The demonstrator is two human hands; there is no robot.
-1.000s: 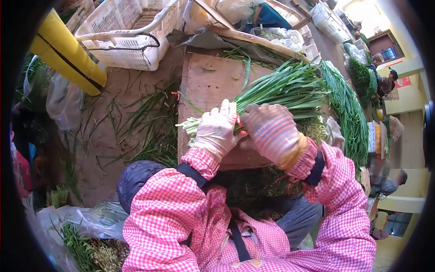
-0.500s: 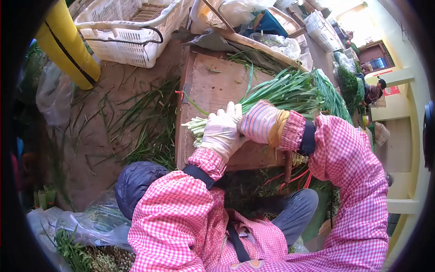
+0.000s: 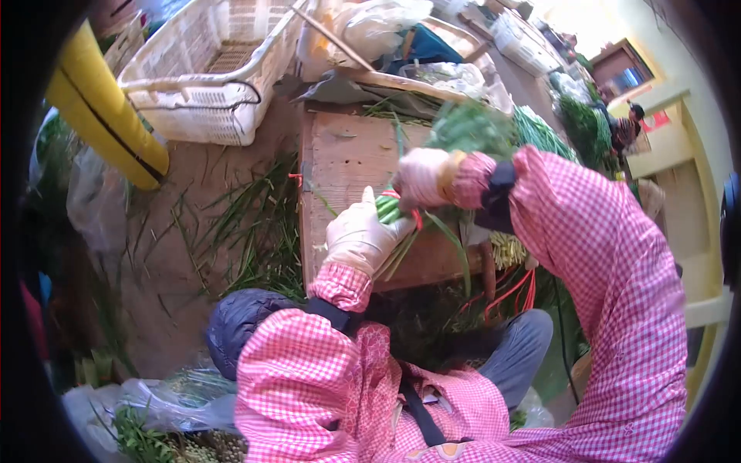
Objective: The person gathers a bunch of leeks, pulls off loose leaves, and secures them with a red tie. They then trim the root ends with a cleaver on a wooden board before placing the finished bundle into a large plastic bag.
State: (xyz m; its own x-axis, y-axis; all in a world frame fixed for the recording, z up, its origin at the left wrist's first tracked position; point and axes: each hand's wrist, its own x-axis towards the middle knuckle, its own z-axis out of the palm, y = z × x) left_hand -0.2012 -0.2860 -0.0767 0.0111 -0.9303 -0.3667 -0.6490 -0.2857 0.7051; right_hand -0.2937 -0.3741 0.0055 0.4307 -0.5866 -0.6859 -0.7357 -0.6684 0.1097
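Observation:
My left hand [image 3: 359,235], in a pale glove, is closed round a bunch of chives [image 3: 388,208], long green stalks held over the wooden board. Red ties [image 3: 417,220] show around the stalks, next to the fingers. My right hand [image 3: 424,177], gloved and smeared by motion, is closed against the far side of the bunch at the red tie; its fingertips are partly hidden. The bunch's blurred leafy end [image 3: 475,127] extends beyond my right hand. A few loose stalks and one long leaf [image 3: 455,243] hang toward me.
The wooden board [image 3: 347,154] lies in front of me. More red ties [image 3: 521,293] hang at its right side, near pale cut stalks [image 3: 508,251]. Fallen leaves [image 3: 247,224] litter the floor at left, below a white crate [image 3: 193,116]. A person [image 3: 627,127] is far right.
The bunch has turned, its pale cut ends no longer showing at the left. Red ties now appear around it. My right hand has moved up, and my left hand slightly down and left.

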